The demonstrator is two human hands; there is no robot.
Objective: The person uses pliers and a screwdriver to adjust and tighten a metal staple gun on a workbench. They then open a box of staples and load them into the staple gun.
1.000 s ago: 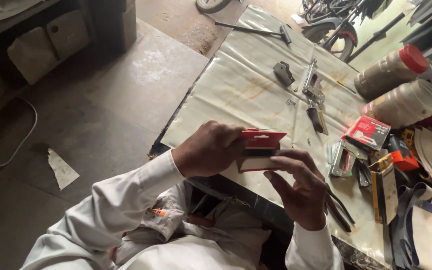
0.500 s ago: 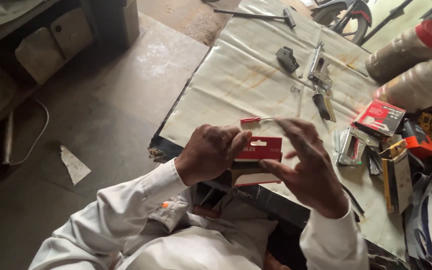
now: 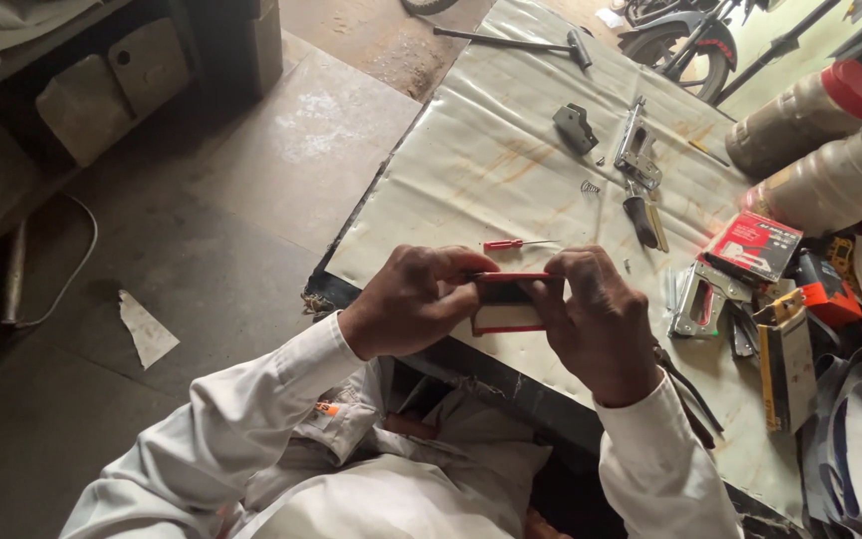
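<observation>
My left hand [image 3: 413,297] and my right hand [image 3: 599,321] both grip a small red and white box [image 3: 504,305] between them, over the near edge of the table [image 3: 471,170]. Fingers of both hands cover its ends. A small red-handled screwdriver [image 3: 507,244] lies on the table just beyond my hands. Both sleeves are white.
Metal stapler parts [image 3: 639,150], a small spring [image 3: 588,186] and a dark bracket [image 3: 575,126] lie farther out. A red box [image 3: 753,245], a staple gun [image 3: 695,297] and two plastic jars [image 3: 830,180] crowd the right side. A hammer [image 3: 521,42] lies at the far edge.
My right hand has closed down onto the box's right end, where its fingers were spread before. The box now sits level between both hands. The view has shifted slightly.
</observation>
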